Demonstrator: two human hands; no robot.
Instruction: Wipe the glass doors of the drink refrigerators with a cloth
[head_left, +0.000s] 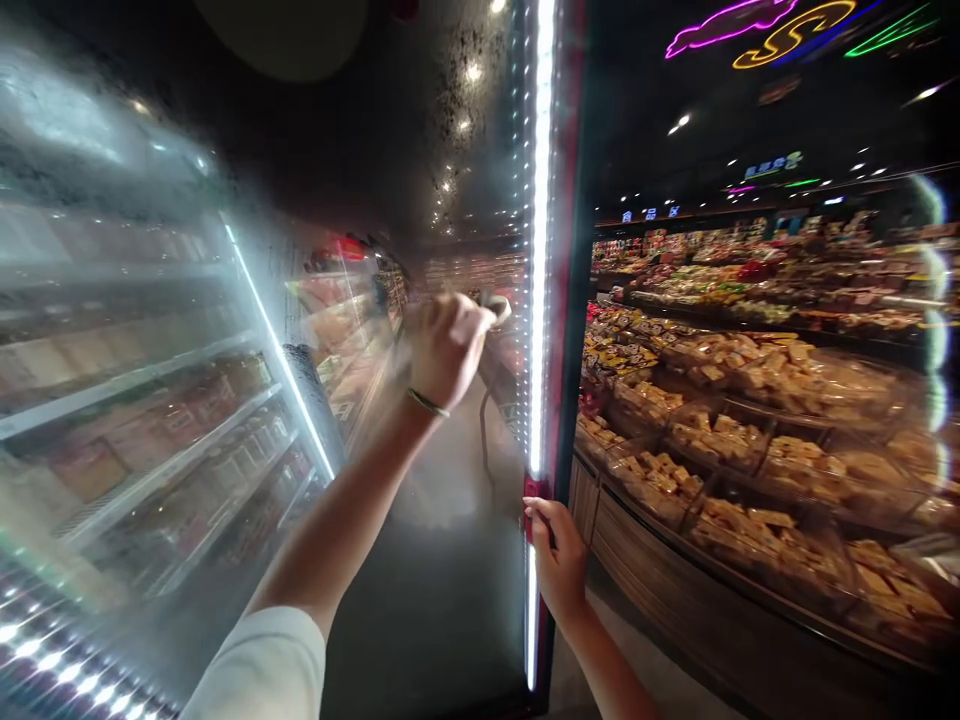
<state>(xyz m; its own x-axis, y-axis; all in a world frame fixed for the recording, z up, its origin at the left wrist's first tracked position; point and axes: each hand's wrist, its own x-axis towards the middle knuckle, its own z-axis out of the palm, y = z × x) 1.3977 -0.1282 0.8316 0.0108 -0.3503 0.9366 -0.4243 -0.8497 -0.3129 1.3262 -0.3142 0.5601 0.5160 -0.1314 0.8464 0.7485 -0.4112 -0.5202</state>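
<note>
A tall glass cooler door with a light strip along its right edge stands in front of me. My left hand, with a thin band round the wrist, is raised at the middle of the glass, fingers curled and blurred. Something small and pale shows at its right side; I cannot tell whether it is held or a reflection. Lower down, my right hand pinches the door's edge at a red piece of the frame. Dark specks and haze cover the upper glass.
To the left are lit cooler shelves of packaged goods, blurred behind haze. On the right a curved wooden counter bears bins of wrapped snacks. Neon signs hang overhead.
</note>
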